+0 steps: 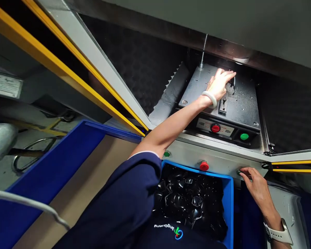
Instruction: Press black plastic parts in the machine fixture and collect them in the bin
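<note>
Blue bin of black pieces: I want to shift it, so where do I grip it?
Grip the blue bin by its right rim, from above: that edge stands clear, while the far rim butts the metal panel and the person's body covers the left side.

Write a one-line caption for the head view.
Left hand on a steel machine plate; right hand at a panel button beside a blue bin of black parts.

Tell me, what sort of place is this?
Probably a factory production line: there's a steel machine plate with a red stop button, yellow-edged guards, and a blue bin of black moulded parts.
</note>
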Demonstrator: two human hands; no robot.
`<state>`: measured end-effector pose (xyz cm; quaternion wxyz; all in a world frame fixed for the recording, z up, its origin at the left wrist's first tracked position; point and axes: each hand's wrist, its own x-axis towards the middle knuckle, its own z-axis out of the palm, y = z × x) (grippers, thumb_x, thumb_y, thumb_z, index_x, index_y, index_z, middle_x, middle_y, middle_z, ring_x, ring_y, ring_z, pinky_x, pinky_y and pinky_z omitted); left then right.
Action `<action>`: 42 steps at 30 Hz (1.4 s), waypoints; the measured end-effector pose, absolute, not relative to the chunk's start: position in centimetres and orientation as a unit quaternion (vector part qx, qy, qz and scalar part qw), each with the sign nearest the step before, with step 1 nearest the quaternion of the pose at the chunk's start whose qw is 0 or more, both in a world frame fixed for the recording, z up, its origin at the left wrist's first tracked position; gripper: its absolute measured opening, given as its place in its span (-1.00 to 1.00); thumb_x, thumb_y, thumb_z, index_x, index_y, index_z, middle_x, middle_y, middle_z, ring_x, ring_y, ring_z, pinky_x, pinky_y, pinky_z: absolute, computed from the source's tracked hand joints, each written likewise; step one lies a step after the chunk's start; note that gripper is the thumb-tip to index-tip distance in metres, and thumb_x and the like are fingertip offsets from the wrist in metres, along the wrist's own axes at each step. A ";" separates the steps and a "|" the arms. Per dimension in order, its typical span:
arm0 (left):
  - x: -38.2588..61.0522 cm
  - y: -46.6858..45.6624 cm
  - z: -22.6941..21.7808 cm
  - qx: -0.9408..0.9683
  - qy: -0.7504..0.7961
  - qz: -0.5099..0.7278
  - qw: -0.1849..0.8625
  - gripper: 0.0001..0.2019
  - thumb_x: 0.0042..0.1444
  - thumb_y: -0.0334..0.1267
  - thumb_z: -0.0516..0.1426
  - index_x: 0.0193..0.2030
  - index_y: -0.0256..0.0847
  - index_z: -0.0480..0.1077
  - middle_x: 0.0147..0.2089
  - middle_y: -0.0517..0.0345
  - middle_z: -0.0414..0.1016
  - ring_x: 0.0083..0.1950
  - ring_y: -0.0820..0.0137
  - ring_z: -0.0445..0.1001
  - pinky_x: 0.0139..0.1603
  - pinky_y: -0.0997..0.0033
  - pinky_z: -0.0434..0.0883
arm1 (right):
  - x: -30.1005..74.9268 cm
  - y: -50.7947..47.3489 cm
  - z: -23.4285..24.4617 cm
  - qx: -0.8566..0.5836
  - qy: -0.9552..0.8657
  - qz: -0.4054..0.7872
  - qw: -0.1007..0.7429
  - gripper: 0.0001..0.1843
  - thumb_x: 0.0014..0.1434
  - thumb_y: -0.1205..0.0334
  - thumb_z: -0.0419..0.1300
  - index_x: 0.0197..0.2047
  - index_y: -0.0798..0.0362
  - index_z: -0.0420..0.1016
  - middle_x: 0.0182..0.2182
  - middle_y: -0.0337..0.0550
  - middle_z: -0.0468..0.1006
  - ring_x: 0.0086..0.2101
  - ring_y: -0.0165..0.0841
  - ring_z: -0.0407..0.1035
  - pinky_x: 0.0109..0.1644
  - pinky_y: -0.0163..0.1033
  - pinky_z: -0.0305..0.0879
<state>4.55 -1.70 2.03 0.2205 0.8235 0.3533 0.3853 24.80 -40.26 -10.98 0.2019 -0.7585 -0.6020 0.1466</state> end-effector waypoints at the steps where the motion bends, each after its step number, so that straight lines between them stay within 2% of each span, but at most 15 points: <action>1: 5.3 -0.8 2.1 0.827 0.358 0.368 0.229 -0.26 0.17 -0.81 -0.01 0.39 -0.17 0.47 0.47 0.13 0.42 0.48 0.26 0.27 0.49 0.06 0.20 | 24.7 -40.3 -11.0 -0.760 -0.601 0.144 0.200 -0.51 0.45 -0.22 0.05 -0.10 -0.01 0.59 -0.14 -0.02 0.66 -0.18 -0.16 0.58 -0.04 -0.02 0.49; 3: 5.9 0.6 2.4 0.832 0.363 0.336 0.252 -0.28 0.17 -0.81 -0.01 0.35 -0.16 0.49 0.48 0.14 0.41 0.49 0.28 0.29 0.57 -0.11 0.04 | 24.6 -40.3 -11.0 -0.762 -0.602 0.140 0.196 -0.52 0.45 -0.21 0.05 -0.10 -0.01 0.58 -0.15 -0.03 0.65 -0.18 -0.16 0.57 -0.03 -0.01 0.47; 5: 5.4 1.1 2.9 0.834 0.360 0.314 0.276 -0.36 0.19 -0.79 0.01 0.29 -0.19 0.52 0.43 0.12 0.47 0.43 0.35 0.34 0.60 -0.15 -0.02 | 24.6 -40.1 -11.0 -0.759 -0.606 0.138 0.196 -0.53 0.45 -0.22 0.06 -0.12 -0.01 0.57 -0.16 -0.04 0.65 -0.20 -0.17 0.57 -0.06 -0.03 0.47; 8: 2.8 -1.3 3.2 0.826 0.347 0.342 0.282 -0.46 0.18 -0.75 0.08 0.21 -0.26 0.55 0.39 0.08 0.51 0.41 0.37 0.35 0.58 -0.01 0.11 | 24.8 -39.8 -10.9 -0.751 -0.612 0.138 0.206 -0.49 0.44 -0.26 0.06 -0.16 -0.01 0.56 -0.21 -0.04 0.65 -0.26 -0.19 0.57 -0.13 -0.05 0.48; 11: -2.0 -8.8 0.9 0.802 0.306 0.447 0.253 -0.58 0.25 -0.67 0.11 0.11 -0.24 0.61 0.31 -0.02 0.57 0.36 0.27 0.43 0.46 0.09 0.32 | 25.0 -39.7 -10.8 -0.745 -0.612 0.147 0.221 -0.46 0.42 -0.30 0.07 -0.16 0.00 0.58 -0.22 -0.03 0.65 -0.31 -0.22 0.56 -0.15 -0.07 0.50; 13: -6.0 -15.2 -2.1 0.758 0.315 0.517 0.242 -0.66 0.37 -0.52 0.11 0.10 -0.14 0.63 0.12 0.01 0.64 0.18 0.26 0.55 0.28 0.15 0.47 | 25.0 -39.8 -10.8 -0.747 -0.606 0.155 0.226 -0.46 0.41 -0.30 0.09 -0.15 0.00 0.59 -0.21 -0.03 0.66 -0.28 -0.22 0.56 -0.10 -0.06 0.50; 16: -12.3 -22.8 -7.5 0.719 0.403 0.516 0.233 -0.72 0.44 -0.36 0.11 0.09 -0.02 0.63 -0.08 0.06 0.64 -0.06 0.28 0.59 0.06 0.19 0.54 | 24.9 -39.9 -10.7 -0.760 -0.588 0.162 0.225 -0.47 0.40 -0.30 0.12 -0.14 0.00 0.60 -0.16 -0.01 0.66 -0.19 -0.19 0.56 -0.02 -0.04 0.48; 18: -15.8 -24.9 -10.6 0.725 0.464 0.447 0.244 -0.77 0.41 -0.24 0.18 0.08 -0.06 0.64 -0.03 0.01 0.58 -0.06 0.27 0.56 0.03 0.21 0.55 | 24.8 -39.9 -10.5 -0.767 -0.578 0.166 0.224 -0.47 0.40 -0.29 0.12 -0.13 0.01 0.61 -0.12 -0.01 0.67 -0.17 -0.20 0.56 0.00 -0.04 0.47; 21: -19.5 -24.2 -13.2 0.759 0.488 0.333 0.274 -0.67 0.25 -0.12 0.34 0.12 -0.12 0.65 0.18 -0.09 0.44 0.10 0.16 0.49 0.19 0.10 0.52 | 24.9 -39.9 -10.0 -0.768 -0.576 0.177 0.216 -0.44 0.37 -0.34 0.14 -0.12 0.01 0.63 -0.13 -0.04 0.67 -0.20 -0.22 0.56 -0.03 -0.07 0.46; 27: -20.8 -22.5 -12.7 0.771 0.498 0.253 0.306 -0.59 0.16 -0.31 0.34 0.16 -0.03 0.65 0.22 -0.04 0.40 -0.03 0.24 0.45 0.13 0.11 0.53 | 24.6 -39.8 -10.1 -0.774 -0.593 0.113 0.191 -0.45 0.40 -0.32 0.09 -0.18 -0.02 0.62 -0.18 -0.05 0.67 -0.20 -0.18 0.53 -0.06 -0.07 0.38; 31: -20.5 -24.4 -14.7 0.695 0.557 0.361 0.277 -0.62 0.12 -0.29 0.40 0.10 -0.09 0.64 0.32 -0.03 0.37 -0.04 0.32 0.46 0.15 0.22 0.51 | 22.6 -41.0 -10.6 -0.769 -0.611 0.005 0.187 -0.52 0.48 -0.17 0.03 -0.06 0.02 0.59 -0.14 0.07 0.63 -0.15 -0.08 0.49 0.00 0.01 0.36; 33: -21.4 -25.1 -17.0 0.583 0.631 0.442 0.258 -0.66 0.19 -0.24 0.36 0.11 -0.16 0.59 0.31 -0.06 0.36 -0.04 0.36 0.49 0.10 0.33 0.52 | 21.0 -42.4 -11.2 -0.748 -0.640 -0.018 0.175 -0.57 0.49 -0.09 0.04 0.03 0.02 0.58 -0.07 0.08 0.63 -0.09 -0.07 0.47 0.04 0.02 0.37; 37: -24.3 -24.8 -22.0 0.344 0.791 0.410 0.296 -0.75 0.36 -0.41 0.11 0.12 -0.29 0.47 0.09 -0.07 0.49 -0.05 0.35 0.54 0.06 0.36 0.52 | 17.5 -45.9 -14.7 -0.664 -0.741 0.066 0.076 -0.61 0.52 0.04 -0.03 0.08 -0.04 0.57 -0.14 -0.03 0.66 -0.15 -0.15 0.49 -0.15 -0.07 0.39; 40: -25.0 -23.8 -24.7 0.335 0.796 0.328 0.383 -0.85 0.36 -0.42 0.18 0.02 -0.37 0.51 -0.09 -0.06 0.56 -0.10 0.28 0.57 0.02 0.27 0.56 | 16.2 -47.8 -18.1 -0.635 -0.768 0.083 0.011 -0.58 0.50 0.20 -0.11 0.11 0.01 0.55 -0.25 0.01 0.65 -0.21 -0.12 0.50 -0.21 -0.04 0.41; 42: -24.3 -23.2 -25.9 0.348 0.781 0.295 0.426 -0.79 0.41 -0.28 0.24 0.09 -0.34 0.51 0.02 -0.07 0.57 -0.02 0.25 0.59 0.06 0.19 0.59 | 16.1 -48.4 -19.7 -0.633 -0.769 0.091 0.013 -0.60 0.50 0.23 -0.11 0.17 0.01 0.51 -0.22 0.01 0.65 -0.21 -0.14 0.51 -0.21 -0.07 0.46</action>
